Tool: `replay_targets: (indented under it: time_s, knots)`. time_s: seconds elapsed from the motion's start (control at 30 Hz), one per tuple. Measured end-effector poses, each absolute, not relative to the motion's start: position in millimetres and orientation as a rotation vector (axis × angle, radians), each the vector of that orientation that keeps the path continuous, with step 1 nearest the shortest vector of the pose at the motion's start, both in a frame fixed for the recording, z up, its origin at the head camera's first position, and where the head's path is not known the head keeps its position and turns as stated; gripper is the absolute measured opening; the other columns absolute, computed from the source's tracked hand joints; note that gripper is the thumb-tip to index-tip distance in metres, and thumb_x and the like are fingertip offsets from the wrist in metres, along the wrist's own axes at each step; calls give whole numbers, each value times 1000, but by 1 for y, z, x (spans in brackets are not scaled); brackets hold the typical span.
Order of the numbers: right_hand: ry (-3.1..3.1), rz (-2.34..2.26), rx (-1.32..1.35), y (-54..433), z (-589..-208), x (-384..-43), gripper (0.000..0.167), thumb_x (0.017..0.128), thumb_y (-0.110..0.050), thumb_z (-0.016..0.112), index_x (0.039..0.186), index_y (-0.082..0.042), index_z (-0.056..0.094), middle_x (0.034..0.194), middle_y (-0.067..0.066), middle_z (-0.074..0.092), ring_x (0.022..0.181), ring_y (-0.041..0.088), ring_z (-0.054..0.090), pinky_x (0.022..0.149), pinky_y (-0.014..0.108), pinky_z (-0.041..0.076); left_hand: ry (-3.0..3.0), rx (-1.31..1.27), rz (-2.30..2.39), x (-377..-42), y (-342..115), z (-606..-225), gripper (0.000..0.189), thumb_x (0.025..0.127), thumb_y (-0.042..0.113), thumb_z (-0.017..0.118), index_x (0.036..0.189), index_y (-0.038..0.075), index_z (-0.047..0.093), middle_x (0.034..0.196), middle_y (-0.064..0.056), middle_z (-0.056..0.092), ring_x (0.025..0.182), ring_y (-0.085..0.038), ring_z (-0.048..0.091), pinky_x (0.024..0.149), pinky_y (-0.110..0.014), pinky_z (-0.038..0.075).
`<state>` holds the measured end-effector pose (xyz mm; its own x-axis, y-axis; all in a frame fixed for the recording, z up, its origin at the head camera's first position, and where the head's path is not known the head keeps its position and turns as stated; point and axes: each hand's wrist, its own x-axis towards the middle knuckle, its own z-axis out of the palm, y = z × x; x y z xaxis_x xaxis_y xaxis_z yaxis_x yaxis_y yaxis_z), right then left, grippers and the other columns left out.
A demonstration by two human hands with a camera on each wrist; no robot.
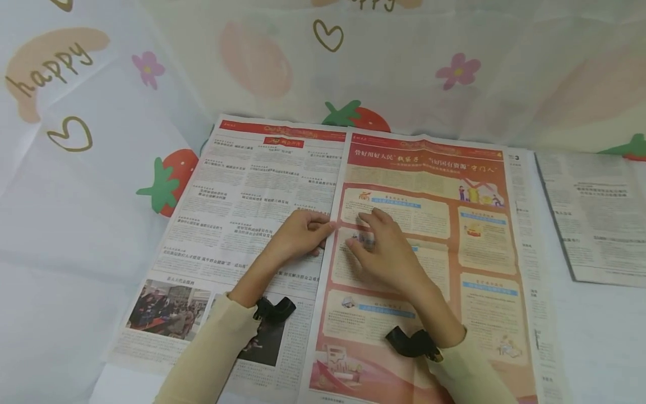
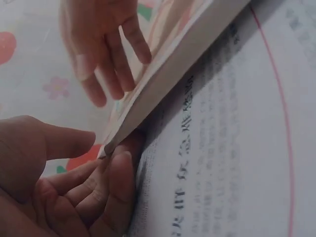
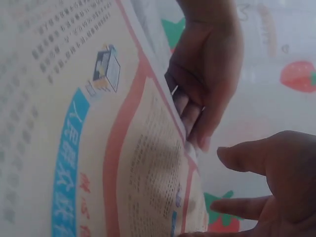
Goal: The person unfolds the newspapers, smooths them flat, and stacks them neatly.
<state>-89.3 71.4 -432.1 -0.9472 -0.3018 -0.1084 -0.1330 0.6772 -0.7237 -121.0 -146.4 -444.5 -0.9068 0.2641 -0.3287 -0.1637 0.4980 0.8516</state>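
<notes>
A newspaper (image 1: 290, 174) lies spread out, its red-headed colour page (image 1: 454, 314) on the right overlapping the text page on the left. At the colour page's left edge, my left hand (image 1: 303, 233) holds the paper. In the left wrist view its curled fingers (image 2: 116, 185) reach under the raised edge, while the thumb is slightly apart from the paper. My right hand (image 1: 388, 247) hovers over the colour page, fingers loosely spread and holding nothing. The right wrist view shows a gap between its thumb (image 3: 242, 155) and the page.
Another folded newspaper (image 1: 600, 219) lies at the right on the white surface. Further sheets (image 1: 527, 247) stick out beneath the colour page's right side. A white cloth (image 1: 404, 73) with strawberries, flowers and hearts rises behind and at the left.
</notes>
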Motion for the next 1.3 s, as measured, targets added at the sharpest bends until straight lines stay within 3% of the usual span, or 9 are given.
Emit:
replay_targets:
  time_s: [0.17, 0.43, 0.53, 0.67, 0.73, 0.93, 1.13, 1.3]
  knots:
    - [2738, -1086, -327, 76, -437, -95, 67, 100, -35, 71, 156, -4, 50, 170, 23, 34, 159, 46, 30, 126, 68, 30, 2323, 109, 1370, -120, -145, -442, 43, 104, 25, 68, 138, -1, 66, 111, -17, 80, 62, -11, 66, 60, -24, 55]
    - [2657, -1129, -536, 73, -445, -95, 65, 99, -31, 69, 156, -5, 50, 165, 19, 46, 157, 42, 39, 127, 64, 31, 2309, 176, 1340, -117, -144, -436, 50, 104, 27, 69, 146, 3, 60, 109, -13, 80, 60, -14, 66, 62, -25, 54]
    - [2609, -1191, -512, 68, -444, -93, 62, 102, -33, 67, 156, -8, 51, 159, 16, 53, 150, 37, 49, 123, 58, 39, 2304, 161, 1355, -117, -143, -433, 51, 104, 27, 68, 148, 1, 58, 116, -15, 79, 62, -13, 69, 63, -26, 57]
    - [2535, -1279, -382, 66, -443, -92, 61, 106, -39, 63, 155, -6, 51, 144, 15, 64, 129, 31, 66, 108, 50, 54, 2219, 139, 1412, -116, -141, -431, 51, 103, 22, 69, 147, -2, 57, 119, -17, 77, 65, -13, 72, 65, -28, 60]
    - [2455, -1330, -315, 67, -442, -92, 60, 108, -40, 60, 156, -5, 49, 139, 16, 66, 118, 29, 70, 99, 47, 58, 2161, 136, 1442, -115, -140, -430, 51, 102, 20, 70, 147, -2, 57, 116, -18, 77, 66, -12, 72, 67, -29, 62]
    - [2154, -1544, -143, 70, -443, -95, 60, 113, -36, 50, 161, -3, 38, 144, 22, 61, 126, 35, 68, 94, 40, 64, 2063, 142, 1527, -113, -134, -435, 52, 99, 12, 70, 147, -4, 56, 99, -13, 77, 70, -11, 74, 70, -30, 65]
    - [2131, -1601, -74, 72, -443, -96, 67, 109, -33, 58, 164, -5, 32, 148, 22, 57, 129, 38, 66, 89, 39, 65, 2077, 141, 1561, -110, -128, -438, 52, 96, 9, 72, 144, -5, 58, 94, -11, 77, 68, -12, 75, 69, -32, 65]
    - [2258, -1586, -27, 75, -446, -99, 68, 108, -40, 59, 162, -5, 37, 138, 20, 66, 130, 35, 65, 90, 39, 63, 2095, 187, 1585, -108, -120, -442, 48, 93, 13, 81, 137, 1, 64, 85, -7, 76, 65, -13, 73, 67, -32, 64]
